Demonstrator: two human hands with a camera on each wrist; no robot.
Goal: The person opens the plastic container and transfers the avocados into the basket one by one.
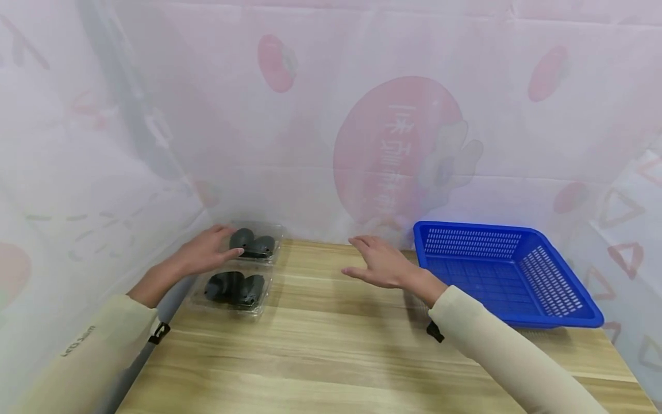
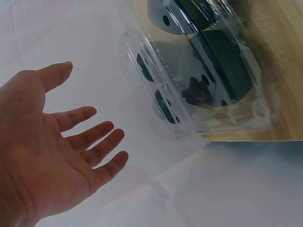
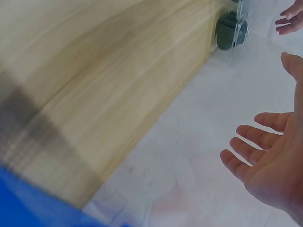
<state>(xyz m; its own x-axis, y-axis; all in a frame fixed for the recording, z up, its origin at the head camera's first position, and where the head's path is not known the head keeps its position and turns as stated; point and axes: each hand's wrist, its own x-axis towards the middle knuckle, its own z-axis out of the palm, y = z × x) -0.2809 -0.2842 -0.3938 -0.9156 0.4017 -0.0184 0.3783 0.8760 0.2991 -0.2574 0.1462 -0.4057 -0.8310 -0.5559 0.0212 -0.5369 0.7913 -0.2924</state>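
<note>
Two clear plastic clamshell packs, each with dark green rounded fruits inside, are at the left of the wooden table, one behind the other. The back pack is nearest my left hand, whose thumb overlaps its left side in the head view. In the left wrist view, that hand has its fingers spread and holds nothing, with a gap to the plastic pack. The front pack sits closer to me. Over the table's back part my right hand hovers, palm facing left, fingers extended and holding nothing.
A blue plastic basket with slotted walls stands at the right, just beyond my right forearm. A pale printed sheet rises behind the wooden table and along both sides. A dark strap buckle hangs at my left wrist.
</note>
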